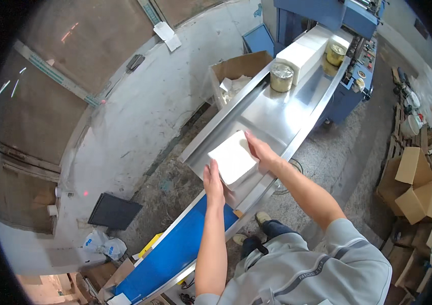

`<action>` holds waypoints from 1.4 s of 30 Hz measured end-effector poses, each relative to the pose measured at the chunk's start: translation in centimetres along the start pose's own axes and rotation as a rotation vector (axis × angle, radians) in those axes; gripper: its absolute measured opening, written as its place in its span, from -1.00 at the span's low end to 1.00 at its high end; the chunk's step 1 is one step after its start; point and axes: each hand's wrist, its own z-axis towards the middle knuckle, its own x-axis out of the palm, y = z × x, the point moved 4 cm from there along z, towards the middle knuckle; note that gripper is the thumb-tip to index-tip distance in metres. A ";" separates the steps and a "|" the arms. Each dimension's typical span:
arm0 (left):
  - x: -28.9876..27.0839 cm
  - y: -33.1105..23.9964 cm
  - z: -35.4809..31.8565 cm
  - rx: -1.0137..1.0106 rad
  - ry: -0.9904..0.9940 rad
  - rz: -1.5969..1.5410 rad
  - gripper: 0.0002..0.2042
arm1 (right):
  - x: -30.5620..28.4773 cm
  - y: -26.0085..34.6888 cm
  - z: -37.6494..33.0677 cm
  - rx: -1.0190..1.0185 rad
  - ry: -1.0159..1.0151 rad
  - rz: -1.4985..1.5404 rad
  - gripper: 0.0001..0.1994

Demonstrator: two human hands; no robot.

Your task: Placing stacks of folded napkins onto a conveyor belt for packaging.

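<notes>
Between my two hands is a white rectangular stack (pixel 233 156), probably of paper or tissue, at the lower end of a shiny metal chute (pixel 261 114). My left hand (pixel 214 184) presses flat against its left side, fingers pointing up. On the opposite side my right hand (pixel 260 149) holds it with the fingers along the edge. Farther up the chute lies a long white block of the same material (pixel 305 53). A round metal can (pixel 281 77) stands at its near end, and a second can (pixel 335 54) stands beside it on the right.
A blue machine (pixel 312 15) stands at the chute's far end, with a control panel on its right. A blue conveyor belt (pixel 175 246) runs from the chute toward the lower left. Cardboard boxes (pixel 414 188) line the right side; an open carton (pixel 241 66) sits left of the chute.
</notes>
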 end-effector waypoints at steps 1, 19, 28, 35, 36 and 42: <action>0.1 -0.3 0.3 -0.018 0.033 -0.052 -0.32 | 0.3 -0.7 -0.1 0.133 -0.029 -0.065 -0.38; -2.0 -1.8 -3.6 0.022 0.233 -0.669 -0.31 | 13.6 2.7 -6.3 -0.280 0.336 -1.394 -0.18; -6.6 -2.9 -7.7 0.026 0.213 -0.908 -0.33 | 11.3 1.0 -5.6 0.220 0.311 -0.450 -0.07; -16.6 -2.9 -15.1 -0.075 0.049 -0.810 -0.25 | 17.6 -7.8 -8.5 0.366 0.484 -0.460 -0.08; -17.9 -3.1 -16.8 -0.104 0.050 -0.948 -0.25 | 18.6 -9.3 -9.1 0.366 0.444 -0.445 -0.10; -28.1 -2.9 -28.5 0.158 -0.448 -0.448 -0.20 | 26.9 -21.0 -13.5 0.385 0.437 -0.596 -0.04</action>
